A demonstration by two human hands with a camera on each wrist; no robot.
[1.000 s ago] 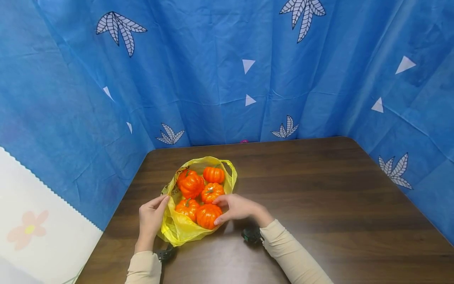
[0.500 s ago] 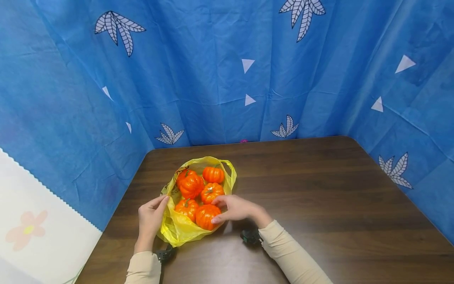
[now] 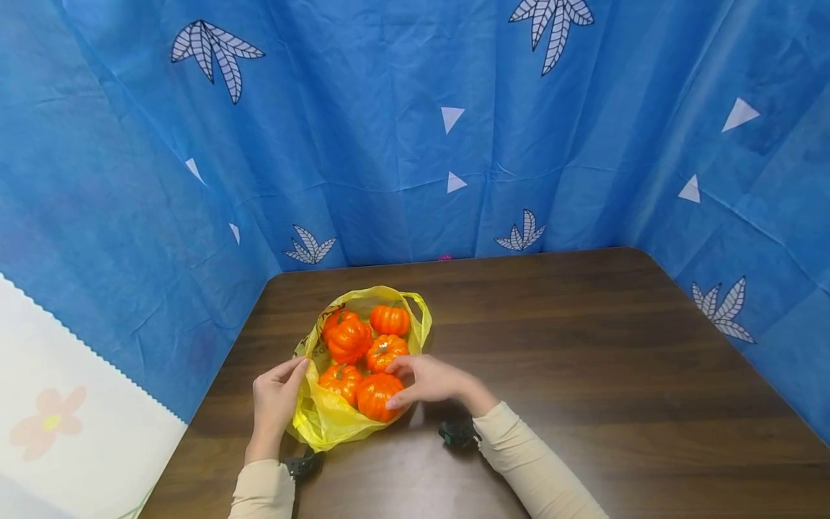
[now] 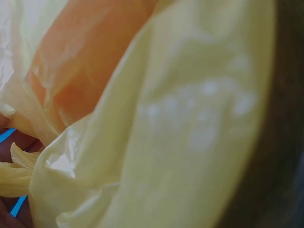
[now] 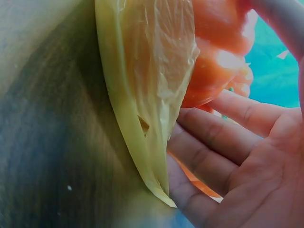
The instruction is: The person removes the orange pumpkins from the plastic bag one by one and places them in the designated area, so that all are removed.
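Bag [image 3: 331, 424], left of centre in the frame: thin plastic film, translucent, glossy, crinkled. Pumpkins [image 3: 350, 342] within: smooth, ribbed, high-gloss; plastic by appearance. Table [image 3: 583, 346]: wood-grain finish, smooth, low sheen, with a brighter reflection at lower centre of the frame. Curtain [image 3: 389, 137], across the upper frame: cloth, creased, faint lustre. Sheet [image 3: 104, 389], lower left: smooth, matt; material cannot be determined. Sleeves [image 3: 538, 461], bottom edge: matt cloth, wrinkled.

Dark brown wood-grain table [image 3: 596, 360], rounded far corners, pale glare along the near side. Yellow plastic bag [image 3: 333, 425] directly on it, left of centre, mouth open upward.
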